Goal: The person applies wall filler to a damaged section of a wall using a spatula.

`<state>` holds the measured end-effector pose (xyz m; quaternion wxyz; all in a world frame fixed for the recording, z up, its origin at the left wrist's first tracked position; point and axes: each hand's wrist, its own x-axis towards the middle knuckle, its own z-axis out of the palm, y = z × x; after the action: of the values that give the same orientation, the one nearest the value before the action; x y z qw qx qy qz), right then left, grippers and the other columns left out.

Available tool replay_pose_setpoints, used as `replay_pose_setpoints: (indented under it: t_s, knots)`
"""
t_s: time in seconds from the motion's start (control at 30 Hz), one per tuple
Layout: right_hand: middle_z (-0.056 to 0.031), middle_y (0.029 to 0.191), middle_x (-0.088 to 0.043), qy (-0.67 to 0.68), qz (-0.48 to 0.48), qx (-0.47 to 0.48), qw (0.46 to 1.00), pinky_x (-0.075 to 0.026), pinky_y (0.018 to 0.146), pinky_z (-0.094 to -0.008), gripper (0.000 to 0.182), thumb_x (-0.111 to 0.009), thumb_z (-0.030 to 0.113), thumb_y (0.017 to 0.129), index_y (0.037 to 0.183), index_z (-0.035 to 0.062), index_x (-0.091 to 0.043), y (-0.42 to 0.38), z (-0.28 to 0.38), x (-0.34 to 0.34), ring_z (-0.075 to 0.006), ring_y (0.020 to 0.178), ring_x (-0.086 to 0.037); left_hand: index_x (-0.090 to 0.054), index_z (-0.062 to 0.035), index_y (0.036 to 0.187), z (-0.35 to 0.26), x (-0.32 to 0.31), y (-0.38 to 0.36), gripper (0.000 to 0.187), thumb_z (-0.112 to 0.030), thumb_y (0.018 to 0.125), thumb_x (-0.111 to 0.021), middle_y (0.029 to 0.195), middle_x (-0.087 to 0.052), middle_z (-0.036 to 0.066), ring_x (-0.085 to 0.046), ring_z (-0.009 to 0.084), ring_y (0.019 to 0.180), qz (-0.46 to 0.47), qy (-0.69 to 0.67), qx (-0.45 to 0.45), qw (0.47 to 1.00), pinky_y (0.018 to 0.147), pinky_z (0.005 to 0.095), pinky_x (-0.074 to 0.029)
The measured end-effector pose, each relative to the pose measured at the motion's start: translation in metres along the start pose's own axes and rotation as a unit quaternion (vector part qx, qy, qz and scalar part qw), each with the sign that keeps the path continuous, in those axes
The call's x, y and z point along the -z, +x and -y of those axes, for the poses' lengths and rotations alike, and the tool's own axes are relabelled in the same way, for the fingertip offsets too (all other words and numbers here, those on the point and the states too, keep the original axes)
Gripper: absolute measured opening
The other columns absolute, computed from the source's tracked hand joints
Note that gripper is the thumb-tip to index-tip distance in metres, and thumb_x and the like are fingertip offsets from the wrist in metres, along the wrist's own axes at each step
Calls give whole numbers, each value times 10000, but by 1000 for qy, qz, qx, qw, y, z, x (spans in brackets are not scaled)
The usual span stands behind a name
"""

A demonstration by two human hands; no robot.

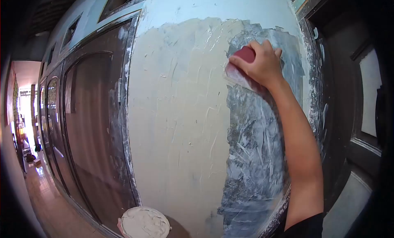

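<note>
My right hand (264, 61) grips a dark red scraper (245, 54) against the upper part of the wall, its edge coated with pale filler. The blade lies across the border between smooth cream filler (180, 107) on the left and a rough grey-blue strip (254, 143) on the right. Low in the view is a round tub of cream filler (145, 223), its surface swirled. Only a few fingertips of my left hand (120, 225) show, curled around the tub's left side; the rest is hidden.
A brown-framed door with a glass pane (90, 111) stands left of the wall section. Dark woodwork with pale panels (369, 90) borders it on the right, past a frame smeared with white. A tiled floor (45, 184) runs back along the far left toward a bright opening.
</note>
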<state>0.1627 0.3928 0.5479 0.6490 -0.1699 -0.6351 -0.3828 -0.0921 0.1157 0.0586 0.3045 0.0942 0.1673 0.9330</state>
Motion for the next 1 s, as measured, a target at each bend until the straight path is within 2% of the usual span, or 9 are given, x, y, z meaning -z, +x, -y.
replay_pose_setpoints:
  t_s: [0.17,0.27,0.33,0.43,0.5,0.6,0.8,0.9,1.0]
  knots:
    - [-192,1068,-690,10,-4,-172,985,-337,1026,-540,758,-716,747,758,1144,95,-704,34,-18,7,-353,1090,-627,-426,-102,1533,-1,-27,-13,883,-734,917,-423,1557,-444,205,-440,485,1387,-56,-8,-2,998,1089,730,-356]
    - [-183,1007,-697,16,-11,-121,992,-337,1025,-543,743,-733,733,750,1126,93,-710,10,-19,0,-342,1061,-636,-439,-98,1523,-4,-38,-24,861,-716,923,-429,1541,-465,204,-461,471,1376,-92,-11,2,996,1103,690,-382]
    - [-181,1009,-689,38,67,-67,995,-345,1013,-539,696,-758,704,744,1080,96,-724,-6,7,15,-335,1051,-639,-447,-96,1517,-7,-47,-31,847,-704,928,-433,1530,-480,204,-475,461,1368,-112,-15,1,994,1112,664,-400]
    - [-183,1028,-699,26,75,-81,994,-333,1023,-531,702,-736,712,758,1096,97,-717,-1,7,9,-336,1072,-638,-453,-95,1513,-11,-57,-42,838,-695,929,-438,1525,-485,206,-480,461,1364,-111,-11,3,994,1116,655,-408]
    - [-188,1043,-711,-28,-20,-150,988,-320,1029,-527,722,-704,733,772,1115,98,-709,20,1,1,-332,1097,-637,-453,-95,1512,-10,-59,-42,836,-693,928,-442,1525,-484,209,-478,466,1364,-99,-10,4,995,1115,659,-406]
    - [-186,1069,-718,7,-11,-238,971,-311,1043,-518,752,-677,751,782,1149,96,-701,37,-15,11,-338,1115,-635,-456,-103,1510,-11,-54,-41,836,-697,922,-448,1525,-484,208,-476,470,1363,-75,-12,7,997,1115,665,-403]
    - [-177,1017,-696,38,35,-94,994,-332,1027,-522,700,-746,726,738,1062,107,-705,-7,16,8,-353,1053,-621,-437,-129,1525,-19,-65,-49,846,-711,911,-451,1552,-450,201,-451,480,1382,-102,19,-4,995,1106,707,-385]
    - [-181,1038,-702,-1,12,-107,994,-329,1034,-528,695,-722,726,768,1084,107,-708,12,12,9,-354,1088,-616,-444,-121,1518,-16,-56,-43,841,-708,915,-452,1545,-459,203,-456,481,1377,-85,-1,-4,996,1097,707,-396]
    - [-189,1062,-708,-24,-31,-232,972,-326,1041,-536,694,-692,728,799,1108,108,-711,34,-17,9,-359,1129,-608,-447,-115,1515,-15,-52,-43,839,-705,919,-450,1534,-473,202,-469,476,1368,-78,-7,-2,997,1095,700,-404]
